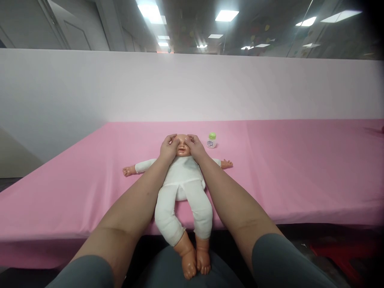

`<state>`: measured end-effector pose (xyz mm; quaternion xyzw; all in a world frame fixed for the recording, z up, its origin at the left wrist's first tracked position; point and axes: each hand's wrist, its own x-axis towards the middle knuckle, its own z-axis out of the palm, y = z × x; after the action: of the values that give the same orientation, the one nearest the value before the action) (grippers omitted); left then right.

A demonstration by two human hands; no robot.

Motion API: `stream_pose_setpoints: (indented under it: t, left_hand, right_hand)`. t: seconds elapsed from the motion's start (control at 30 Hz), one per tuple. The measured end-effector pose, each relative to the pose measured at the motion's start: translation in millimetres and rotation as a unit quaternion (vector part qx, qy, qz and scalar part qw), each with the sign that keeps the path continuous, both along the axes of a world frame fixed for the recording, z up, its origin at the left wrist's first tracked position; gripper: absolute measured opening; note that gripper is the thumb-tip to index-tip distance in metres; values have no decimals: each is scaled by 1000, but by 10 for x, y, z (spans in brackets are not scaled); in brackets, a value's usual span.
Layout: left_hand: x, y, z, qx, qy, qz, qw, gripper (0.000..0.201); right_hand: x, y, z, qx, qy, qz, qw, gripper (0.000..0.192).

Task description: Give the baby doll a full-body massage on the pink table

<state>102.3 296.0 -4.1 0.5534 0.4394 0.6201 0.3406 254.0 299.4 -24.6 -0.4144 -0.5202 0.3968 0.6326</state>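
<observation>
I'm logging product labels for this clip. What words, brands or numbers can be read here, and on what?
Small bottle with a green cap, beside the doll's head: a white label with dark print, too small and blurred to read.
Nothing else carries readable text.

I'm in an office-like hall: ceiling light panels (227,15), glass partitions (300,32) far right, a white screen (192,86) behind my pink table (300,168).

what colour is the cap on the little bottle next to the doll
Light green, on a white bottle standing beside the doll's head; clearest in the head view.
</observation>
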Motion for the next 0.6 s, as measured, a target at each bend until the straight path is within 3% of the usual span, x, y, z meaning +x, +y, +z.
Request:
stream_pose_setpoints:
  t: [0.2,0.33,0.47,0.6]
  left_hand:
    - [44,63,-1,-77,-111,-46,990,39]
    - [13,71,-5,-126,-142,-89,978,50]
    - [-168,-1,26,-122,-81,-159,976,70]
    - [-390,-128,91,-134,54,-203,968,114]
  right_hand:
    - [-18,27,42,-58,83,43,994,40]
    - [-4,-50,105,-102,112,83,985,50]
    - [54,-148,150,-89,62,83,991,59]
    - [170,-226,157,-45,-16,114,992,83]
